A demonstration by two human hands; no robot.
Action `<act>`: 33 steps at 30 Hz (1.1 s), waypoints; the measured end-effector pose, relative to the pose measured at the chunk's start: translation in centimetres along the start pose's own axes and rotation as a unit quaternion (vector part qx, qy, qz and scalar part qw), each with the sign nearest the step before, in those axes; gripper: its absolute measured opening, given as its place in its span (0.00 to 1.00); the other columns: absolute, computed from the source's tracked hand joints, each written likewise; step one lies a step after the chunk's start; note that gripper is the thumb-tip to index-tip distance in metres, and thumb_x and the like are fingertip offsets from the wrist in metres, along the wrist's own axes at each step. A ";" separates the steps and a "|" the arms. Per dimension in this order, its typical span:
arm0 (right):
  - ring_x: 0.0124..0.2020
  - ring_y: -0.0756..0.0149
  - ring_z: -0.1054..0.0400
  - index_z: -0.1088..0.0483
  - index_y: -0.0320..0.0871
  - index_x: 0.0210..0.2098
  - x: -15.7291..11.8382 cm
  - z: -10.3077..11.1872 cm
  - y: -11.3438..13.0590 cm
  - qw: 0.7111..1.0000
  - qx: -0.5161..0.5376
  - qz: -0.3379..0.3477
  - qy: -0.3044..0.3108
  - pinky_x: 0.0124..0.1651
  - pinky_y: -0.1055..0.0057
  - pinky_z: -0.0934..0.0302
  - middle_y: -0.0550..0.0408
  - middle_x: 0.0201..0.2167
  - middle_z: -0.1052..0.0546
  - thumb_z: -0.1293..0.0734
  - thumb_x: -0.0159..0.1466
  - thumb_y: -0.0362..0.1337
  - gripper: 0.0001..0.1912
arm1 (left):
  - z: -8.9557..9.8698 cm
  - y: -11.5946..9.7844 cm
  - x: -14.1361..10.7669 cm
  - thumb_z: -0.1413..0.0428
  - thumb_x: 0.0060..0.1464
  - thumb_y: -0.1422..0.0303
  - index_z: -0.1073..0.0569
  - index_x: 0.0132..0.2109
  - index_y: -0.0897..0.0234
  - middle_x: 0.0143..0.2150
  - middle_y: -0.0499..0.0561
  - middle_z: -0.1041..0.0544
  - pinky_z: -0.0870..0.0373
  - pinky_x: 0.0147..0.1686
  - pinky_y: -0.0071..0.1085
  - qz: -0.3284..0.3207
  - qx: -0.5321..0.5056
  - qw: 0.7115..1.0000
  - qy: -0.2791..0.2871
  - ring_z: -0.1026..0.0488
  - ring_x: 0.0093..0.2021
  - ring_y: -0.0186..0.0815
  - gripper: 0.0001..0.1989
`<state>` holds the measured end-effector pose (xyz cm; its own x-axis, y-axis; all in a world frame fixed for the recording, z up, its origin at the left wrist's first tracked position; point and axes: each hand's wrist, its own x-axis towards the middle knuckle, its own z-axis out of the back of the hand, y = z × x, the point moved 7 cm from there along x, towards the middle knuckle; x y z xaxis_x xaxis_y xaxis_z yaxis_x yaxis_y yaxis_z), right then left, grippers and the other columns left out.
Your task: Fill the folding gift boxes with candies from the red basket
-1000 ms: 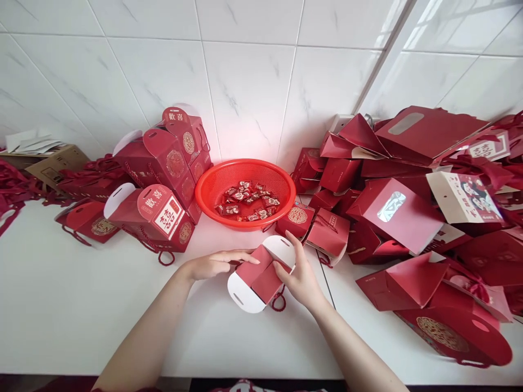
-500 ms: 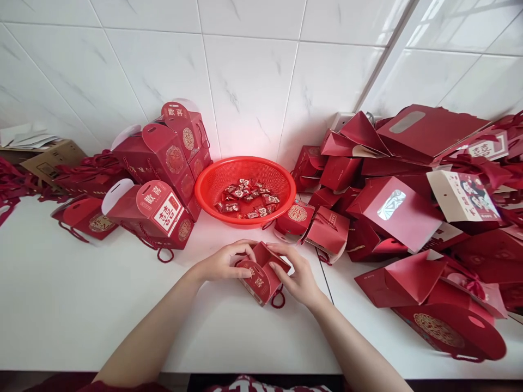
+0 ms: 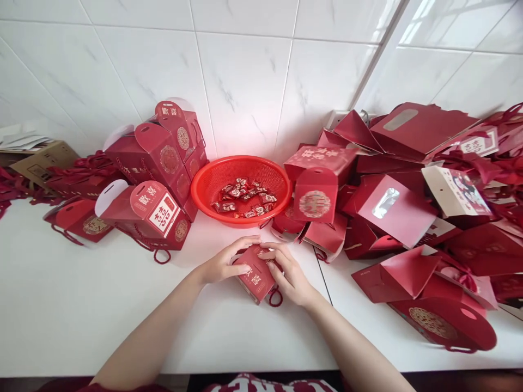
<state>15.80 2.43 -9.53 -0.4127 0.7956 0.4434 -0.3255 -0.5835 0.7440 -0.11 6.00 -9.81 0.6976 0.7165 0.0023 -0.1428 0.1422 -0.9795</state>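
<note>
1. The small dark-red cardboard box with pale lettering on its folded-down top point(image 3: 254, 280) lies on the smooth white tabletop point(image 3: 102, 316), nearer the person than the round, bright-red perforated plastic basket point(image 3: 200, 202).
2. The left hand point(image 3: 224, 264), in front of the basket, holds this box, thumb on the top and fingers reaching along the far side.
3. The right hand point(image 3: 289, 275), in front of the basket and toward its right, lays its fingers over the box's top; whether it grips or only presses, I cannot tell.
4. A twisted dark-red cord loop point(image 3: 275, 297) sticks out from the box, beside the right hand.
5. Small red-wrapped pieces with pale lettering point(image 3: 242, 191) lie inside the basket.
6. Left of the basket stand stacked dark-red cardboard boxes with round gold emblems point(image 3: 153, 152).
7. Right of the basket spreads a jumbled heap of red cardboard boxes point(image 3: 408, 215).
</note>
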 end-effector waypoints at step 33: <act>0.59 0.51 0.36 0.29 0.46 0.49 -0.9 9.4 -3.5 0.864 -0.377 -0.036 -0.333 0.61 0.44 0.41 0.44 0.61 0.33 0.34 0.67 0.37 0.11 | 1.7 -0.1 -0.3 0.51 0.66 0.62 0.22 0.54 0.57 0.58 0.55 0.33 0.40 0.64 0.40 -0.069 0.142 0.979 -0.128 0.35 0.61 0.45 0.17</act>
<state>25.31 5.30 -7.78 0.1307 0.6042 0.7860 -0.8945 -0.2700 0.3562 -1.49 6.99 -9.39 0.5303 0.8198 0.2160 -0.2749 0.4073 -0.8710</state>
